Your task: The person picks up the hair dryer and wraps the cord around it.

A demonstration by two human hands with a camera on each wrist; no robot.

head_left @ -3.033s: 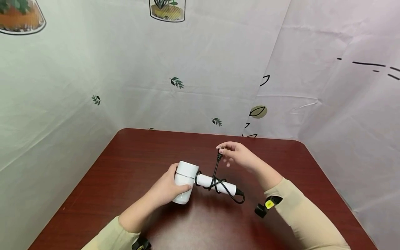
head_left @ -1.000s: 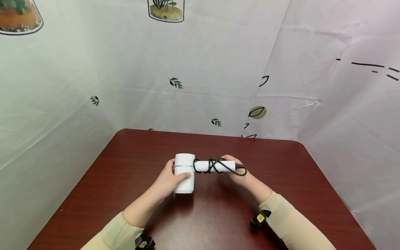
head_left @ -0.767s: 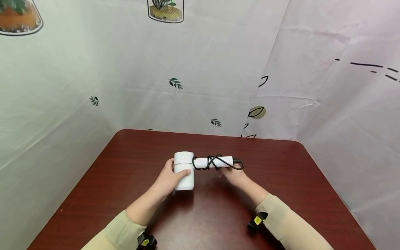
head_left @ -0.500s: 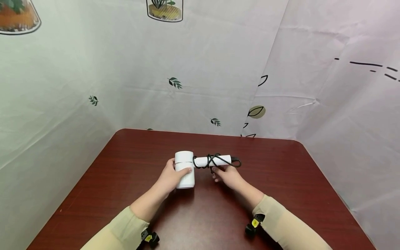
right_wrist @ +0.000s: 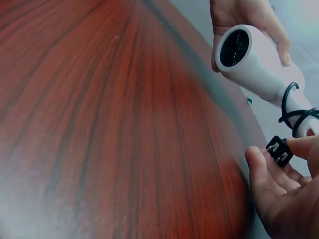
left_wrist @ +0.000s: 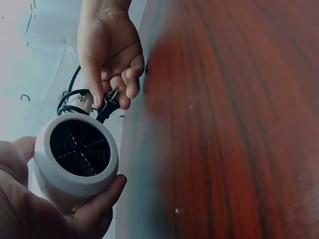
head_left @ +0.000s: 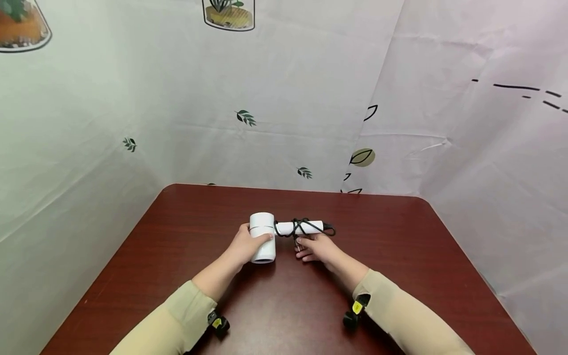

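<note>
A white hair dryer (head_left: 263,223) is held over the table, its barrel upright in the head view and its handle pointing right. My left hand (head_left: 241,248) grips the barrel, thumb across the near side. In the left wrist view the dryer's dark grille (left_wrist: 79,148) faces the camera. Black cord (head_left: 306,227) winds in crossing loops round the handle. Just on the near side of the handle, my right hand (head_left: 321,249) pinches the two-prong plug (right_wrist: 280,151) between thumb and fingers, its prongs showing in both wrist views.
A dark red wood-grain table (head_left: 284,310) lies beneath both hands. Behind and beside it hang pale curtains (head_left: 284,98) printed with leaves and plant jars. Each sleeve carries a black wrist camera, such as the right one (head_left: 355,315).
The right hand, with the plug, has come from beyond the handle, round under it, to its near side. The dryer has shifted slightly away and its handle has swung more level.
</note>
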